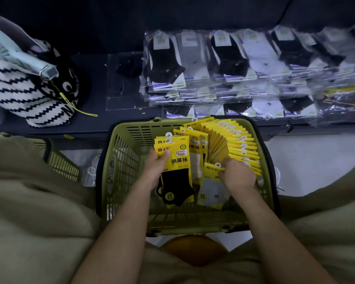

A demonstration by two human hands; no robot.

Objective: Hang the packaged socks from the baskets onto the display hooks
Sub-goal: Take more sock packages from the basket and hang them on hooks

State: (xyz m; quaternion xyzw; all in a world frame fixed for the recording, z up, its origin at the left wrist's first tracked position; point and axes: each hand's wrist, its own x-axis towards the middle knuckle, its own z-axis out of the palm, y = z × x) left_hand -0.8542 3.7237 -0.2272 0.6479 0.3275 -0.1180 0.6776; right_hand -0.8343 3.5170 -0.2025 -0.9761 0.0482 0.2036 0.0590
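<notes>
A green plastic basket point(119, 160) stands on the floor between my knees, filled with yellow-carded sock packs point(234, 144) fanned along its right side. My left hand point(156, 169) grips a small stack of packs, the top one a black sock pack point(175, 173) with a white hook tab. My right hand point(237, 173) pinches the top edge of a white sock pack point(212, 191) lying in the basket. No display hooks are in view.
A dark low shelf point(94, 83) runs behind the basket, piled with clear-bagged black and white socks point(223, 64). A striped knit bag point(29, 93) sits at its left end. A second green basket point(59, 160) stands at the left.
</notes>
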